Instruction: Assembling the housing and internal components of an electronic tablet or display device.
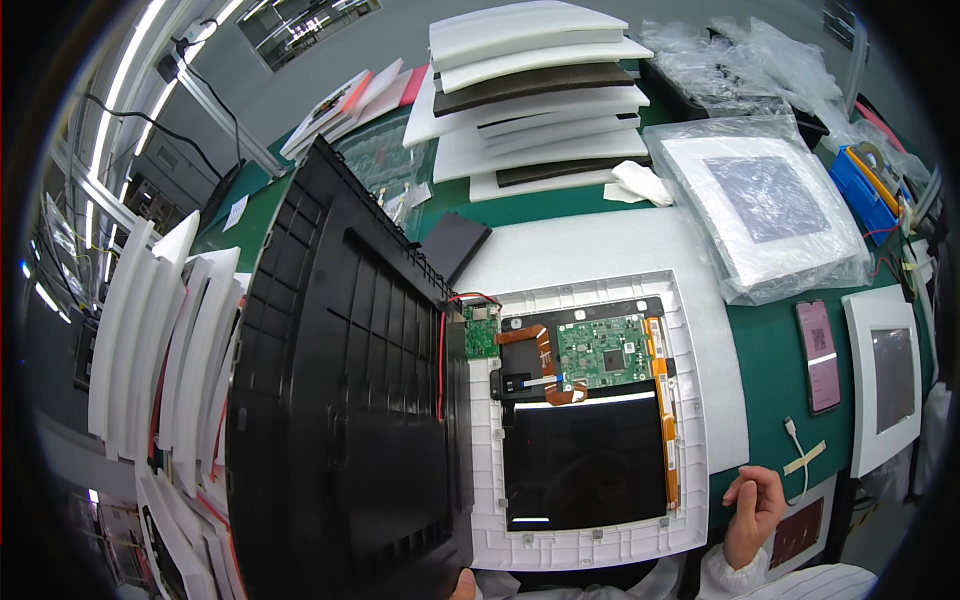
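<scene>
Tilting up on its long edge, a large black ribbed back cover (340,400) stands at the left of the white device frame (590,540), hinged open like a book so that the inside of the unit shows. The person's left hand (462,583) is almost wholly hidden at the cover's near corner; it seems to prop the cover from below, but whether its fingers are closed round the edge cannot be told. A red wire (441,350) runs from the cover to a small green board (481,332), which may be why the cover is held close instead of laid aside. Inside the frame lie a green circuit board (603,350), orange flex cables (535,345) and a dark panel (585,460). The right hand (755,510) rests loosely curled on the green mat (770,370) just right of the frame, gripping nothing. Farther off, foam sheets (540,90) are stacked, and a bagged white frame (765,205) lies at the far right.
</scene>
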{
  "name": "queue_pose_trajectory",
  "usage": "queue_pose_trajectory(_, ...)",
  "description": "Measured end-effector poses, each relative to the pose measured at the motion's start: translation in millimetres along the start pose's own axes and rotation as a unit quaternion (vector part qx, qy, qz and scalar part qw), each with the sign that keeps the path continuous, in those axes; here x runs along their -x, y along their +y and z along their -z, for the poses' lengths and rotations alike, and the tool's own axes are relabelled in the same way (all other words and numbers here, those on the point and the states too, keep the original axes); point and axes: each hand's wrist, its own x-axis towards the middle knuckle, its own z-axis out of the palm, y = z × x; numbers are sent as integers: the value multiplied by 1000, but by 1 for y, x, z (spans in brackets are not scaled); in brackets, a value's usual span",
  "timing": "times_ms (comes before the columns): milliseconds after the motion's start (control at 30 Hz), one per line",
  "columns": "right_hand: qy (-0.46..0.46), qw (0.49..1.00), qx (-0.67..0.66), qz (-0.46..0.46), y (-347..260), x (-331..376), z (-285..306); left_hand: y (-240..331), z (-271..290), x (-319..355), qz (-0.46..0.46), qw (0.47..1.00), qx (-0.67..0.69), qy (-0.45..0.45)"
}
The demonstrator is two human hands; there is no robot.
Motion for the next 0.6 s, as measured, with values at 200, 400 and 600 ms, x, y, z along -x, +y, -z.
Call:
queue_pose_trajectory(200,5,1000,10,5,3,1,2,-3,-6,-7,15,1000,3,-5)
queue_pose_trajectory(400,6,1000,8,6,4,1,1,-3,-6,-7,20,1000,-1,-6)
queue_pose_trajectory(600,3,1000,23,20,5,1,2,-4,-9,-10,24,1000,4,-12)
